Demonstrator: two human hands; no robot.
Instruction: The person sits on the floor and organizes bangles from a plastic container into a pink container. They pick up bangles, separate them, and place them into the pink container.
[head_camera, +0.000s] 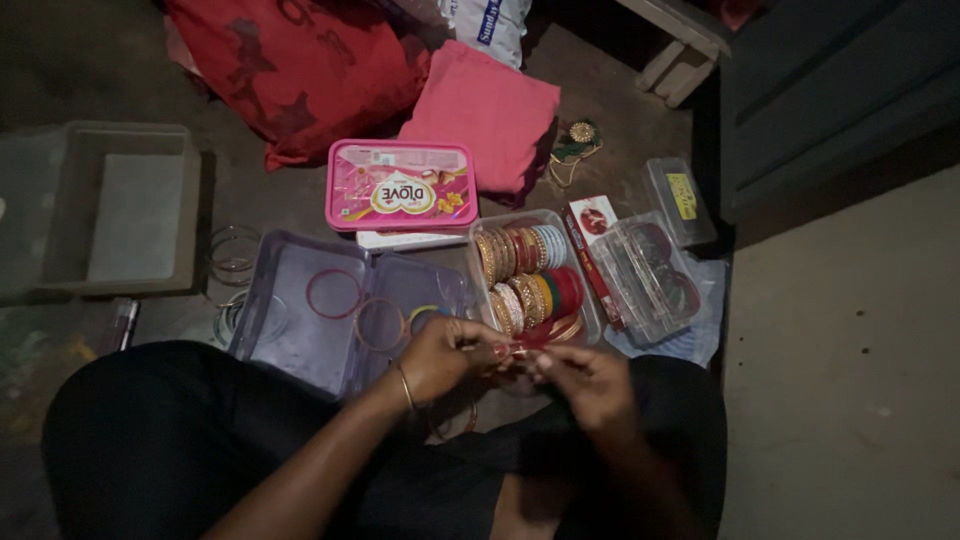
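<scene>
Your left hand (445, 355) and right hand (580, 378) pinched a thin bangle (512, 350) just below the bangle-filled clear box (478, 228); left of it, an open case (262, 262) held loose rings.

Bangles (528, 275) in box (592, 312); lidded tub (401, 185) behind; open case (300, 330) left.

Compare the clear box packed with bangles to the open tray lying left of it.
The clear box is packed with upright rows of gold, red, white and green bangles; the open tray holds only a few loose rings lying flat. The box is narrower and looks deeper; the tray is wide and shallow. Both are see-through plastic on the floor, just ahead of the hands, left and right.
</scene>
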